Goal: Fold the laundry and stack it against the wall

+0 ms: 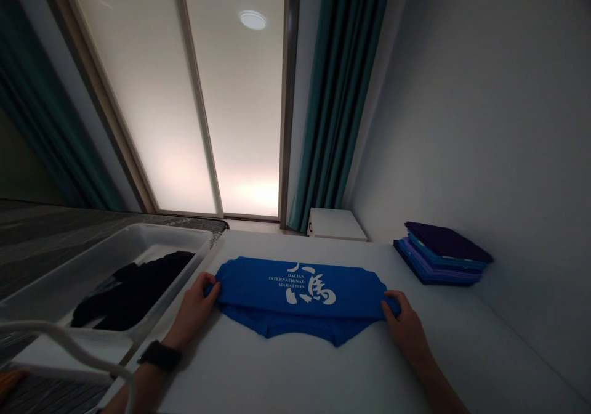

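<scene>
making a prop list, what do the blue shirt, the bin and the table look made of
The blue shirt is probably knit fabric, matte: it folds softly and shows no gloss. The bin is likely smooth plastic: its walls look milky and translucent. The table has a smooth white top with little sheen, perhaps laminate or painted board; the look leaves that open.

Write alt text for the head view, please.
A person's left hand and right hand pinch opposite ends of a partly folded, printed blue shirt on a white table. A stack of folded cloth is at right, a translucent bin of dark cloth at left.
</scene>
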Demonstrator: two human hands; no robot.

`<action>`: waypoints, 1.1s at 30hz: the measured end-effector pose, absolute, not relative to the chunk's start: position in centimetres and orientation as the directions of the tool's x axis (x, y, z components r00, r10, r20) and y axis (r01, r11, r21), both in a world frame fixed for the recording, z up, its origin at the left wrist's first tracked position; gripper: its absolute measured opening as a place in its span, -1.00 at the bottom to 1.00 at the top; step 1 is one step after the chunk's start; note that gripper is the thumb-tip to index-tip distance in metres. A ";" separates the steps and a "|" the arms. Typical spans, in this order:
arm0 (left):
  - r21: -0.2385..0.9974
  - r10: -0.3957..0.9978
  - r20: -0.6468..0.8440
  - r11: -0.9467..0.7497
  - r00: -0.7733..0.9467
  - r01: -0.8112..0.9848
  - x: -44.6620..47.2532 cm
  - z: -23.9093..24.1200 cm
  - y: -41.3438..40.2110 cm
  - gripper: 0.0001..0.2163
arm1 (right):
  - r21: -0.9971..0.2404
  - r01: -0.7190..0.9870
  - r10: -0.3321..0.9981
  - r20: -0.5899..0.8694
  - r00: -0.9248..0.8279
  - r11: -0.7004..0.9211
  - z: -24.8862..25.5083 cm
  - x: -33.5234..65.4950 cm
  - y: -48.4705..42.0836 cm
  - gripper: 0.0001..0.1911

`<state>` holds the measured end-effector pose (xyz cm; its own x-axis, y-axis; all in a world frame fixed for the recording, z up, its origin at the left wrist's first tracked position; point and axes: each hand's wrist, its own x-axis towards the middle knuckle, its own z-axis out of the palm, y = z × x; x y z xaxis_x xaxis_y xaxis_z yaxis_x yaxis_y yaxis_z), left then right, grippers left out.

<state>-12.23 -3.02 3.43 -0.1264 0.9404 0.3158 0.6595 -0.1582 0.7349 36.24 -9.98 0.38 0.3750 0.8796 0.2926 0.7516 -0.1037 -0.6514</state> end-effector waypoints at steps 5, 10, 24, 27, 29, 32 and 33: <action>0.817 0.950 0.242 -0.091 -0.196 0.569 -12.3 3.5 -3.2 -0.75 | -0.677 0.725 0.885 0.252 0.392 -0.128 0.4 36.5 -9.8 -0.53; 0.774 0.969 0.185 -0.043 -0.161 0.631 -12.2 3.9 -3.9 -0.80 | -0.621 0.768 0.896 0.237 0.375 -0.157 -0.2 36.8 -9.5 -0.55; 0.596 0.973 0.229 -0.131 -0.011 0.792 -12.6 3.7 -3.8 -0.78 | -0.546 0.828 0.891 0.303 0.339 -0.130 0.2 36.5 -9.8 -0.59; 0.600 0.971 0.236 -0.118 -0.034 0.791 -12.7 3.8 -3.8 -0.76 | -0.538 0.835 0.892 0.312 0.327 -0.118 0.3 36.4 -9.9 -0.59; 0.586 0.976 0.215 -0.098 -0.037 0.805 -12.6 4.0 -3.8 -0.77 | -0.507 0.851 0.901 0.296 0.318 -0.133 0.2 36.3 -9.8 -0.60; 0.559 0.982 0.190 -0.093 -0.018 0.824 -12.3 4.3 -3.8 -0.79 | -0.451 0.875 0.915 0.255 0.313 -0.174 -0.2 36.2 -9.7 -0.59; 0.550 0.983 0.184 -0.091 -0.014 0.830 -12.2 4.4 -3.8 -0.79 | -0.438 0.881 0.917 0.247 0.312 -0.182 -0.3 36.1 -9.6 -0.59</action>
<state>-12.19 -3.82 4.35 -0.0143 0.9828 0.1840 0.8304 -0.0908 0.5496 36.14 -9.62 -0.30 0.3121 0.9173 0.2474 0.8806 -0.1816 -0.4377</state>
